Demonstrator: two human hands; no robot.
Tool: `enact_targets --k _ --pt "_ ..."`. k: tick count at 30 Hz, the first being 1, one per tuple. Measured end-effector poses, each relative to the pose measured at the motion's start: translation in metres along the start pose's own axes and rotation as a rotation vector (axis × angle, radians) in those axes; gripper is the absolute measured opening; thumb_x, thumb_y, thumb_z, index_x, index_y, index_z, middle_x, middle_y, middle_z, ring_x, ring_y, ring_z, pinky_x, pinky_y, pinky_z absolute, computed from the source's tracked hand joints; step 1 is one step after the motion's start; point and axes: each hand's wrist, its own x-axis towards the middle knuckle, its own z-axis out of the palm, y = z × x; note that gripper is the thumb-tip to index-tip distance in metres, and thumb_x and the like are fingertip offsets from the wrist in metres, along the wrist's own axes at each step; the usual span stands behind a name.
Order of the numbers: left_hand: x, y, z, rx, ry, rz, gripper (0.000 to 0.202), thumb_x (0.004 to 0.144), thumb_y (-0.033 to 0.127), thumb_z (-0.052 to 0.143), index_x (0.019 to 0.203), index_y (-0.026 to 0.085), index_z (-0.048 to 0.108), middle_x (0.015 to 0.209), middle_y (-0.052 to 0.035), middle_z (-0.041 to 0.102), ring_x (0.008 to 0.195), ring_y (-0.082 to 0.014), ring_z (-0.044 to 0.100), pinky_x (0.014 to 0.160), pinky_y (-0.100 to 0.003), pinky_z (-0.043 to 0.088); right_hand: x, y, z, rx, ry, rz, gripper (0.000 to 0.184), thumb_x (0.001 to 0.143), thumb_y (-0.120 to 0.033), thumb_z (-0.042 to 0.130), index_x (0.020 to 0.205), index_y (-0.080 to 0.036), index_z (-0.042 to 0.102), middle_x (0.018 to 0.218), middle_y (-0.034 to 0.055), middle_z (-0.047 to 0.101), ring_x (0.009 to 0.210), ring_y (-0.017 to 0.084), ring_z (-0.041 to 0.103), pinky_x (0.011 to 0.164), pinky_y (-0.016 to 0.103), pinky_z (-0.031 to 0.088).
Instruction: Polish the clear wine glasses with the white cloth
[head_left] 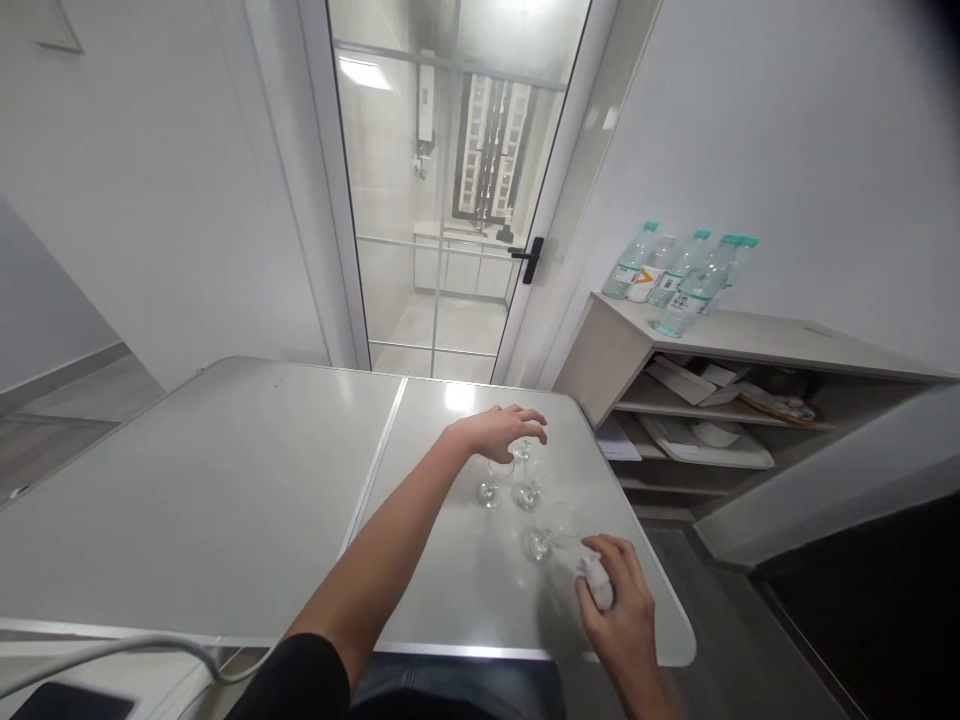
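My left hand (504, 432) reaches over the table (285, 500), palm down, fingers apart and slightly bent, with nothing plainly held. Just below it stand clear stemmed glasses: one on the left (489, 492), one beside it (528, 495), and another foot or base (523, 453) partly hidden by the fingers. Closer to me is one more stemmed glass (538, 543), its clear bowl faint against the white tabletop. Near the table's right edge, my right hand (626, 600) is closed around a crumpled white cloth or tissue (597, 582); which of the two I cannot tell.
Several plastic bottles (682, 300) with green caps stand on a shelf unit (750, 340) right of the table. Its shelves hold papers and boxes. A glass door (435, 300) is beyond the far edge. A pale cable (172, 640) crosses the near left corner.
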Motion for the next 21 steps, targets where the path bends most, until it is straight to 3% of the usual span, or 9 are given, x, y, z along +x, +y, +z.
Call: enact_targets --k 6,11,15,17,21 --pt "0.016 -0.010 0.016 0.046 -0.097 0.064 0.077 0.065 -0.004 0.059 0.132 0.034 0.059 0.160 -0.0013 0.045 0.133 -0.0298 0.052 0.097 -0.044 0.050 0.004 0.000 0.015 0.034 -0.008 0.179 0.038 0.087 -0.021 0.057 0.125 -0.023 0.055 0.119 0.0118 0.056 0.107 0.029 0.060 0.094 0.044 0.053" --pt "0.021 -0.007 0.025 0.076 -0.166 0.063 0.079 0.068 -0.004 0.055 0.137 0.035 0.052 0.163 -0.0018 0.040 0.134 -0.0322 0.050 0.096 -0.051 0.051 -0.001 -0.001 0.017 0.049 0.001 0.176 0.037 0.086 -0.020 0.057 0.123 -0.023 0.056 0.116 0.0112 0.056 0.107 0.029 0.059 0.094 0.044 0.053" --pt "0.023 -0.007 0.029 0.048 -0.225 0.044 0.083 0.069 -0.005 0.052 0.140 0.039 0.048 0.165 -0.0002 0.035 0.149 -0.0359 0.033 0.103 -0.060 0.045 -0.003 -0.001 0.016 0.072 0.003 0.214 0.046 0.086 -0.023 0.058 0.131 -0.025 0.054 0.114 0.0081 0.056 0.106 0.027 0.060 0.093 0.042 0.054" --pt "0.023 -0.006 0.031 0.043 -0.252 0.046 0.085 0.069 -0.006 0.052 0.141 0.039 0.047 0.165 0.0000 0.034 0.149 -0.0362 0.031 0.103 -0.057 0.046 -0.003 -0.001 0.017 0.087 0.001 0.259 0.051 0.086 -0.024 0.058 0.136 -0.026 0.050 0.114 0.0068 0.055 0.102 0.025 0.062 0.091 0.040 0.055" --pt "0.023 -0.004 0.032 0.061 -0.262 0.054 0.083 0.071 -0.009 0.053 0.139 0.039 0.051 0.156 -0.0030 0.045 0.134 -0.0303 0.047 0.090 -0.042 0.051 -0.004 -0.001 0.024 0.105 -0.004 0.330 0.061 0.083 -0.028 0.060 0.142 -0.026 0.044 0.118 0.0070 0.056 0.095 0.023 0.065 0.087 0.037 0.055"
